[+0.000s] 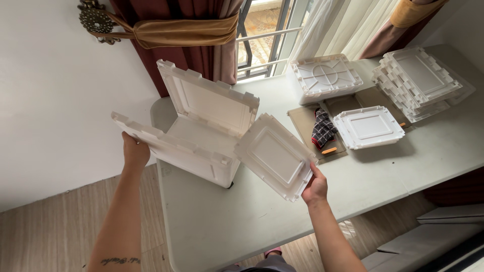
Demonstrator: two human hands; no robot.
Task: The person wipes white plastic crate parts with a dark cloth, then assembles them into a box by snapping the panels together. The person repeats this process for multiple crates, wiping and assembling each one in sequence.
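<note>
A partly built white foam box (201, 136) stands on the grey-white table (242, 221), with its back panel upright and its left panel leaning outward. My left hand (135, 151) grips the outer edge of that left panel. My right hand (315, 187) holds a separate white foam panel (275, 157) with notched edges by its lower right corner. That panel is tilted and its left edge is against the right end of the box.
A stack of several white foam panels (421, 80) lies at the table's far right. A single panel (368, 127) and a larger foam piece (326, 75) lie nearer the window. A checked cloth (322, 128) and an orange-handled tool (328, 150) rest on brown card (305, 123).
</note>
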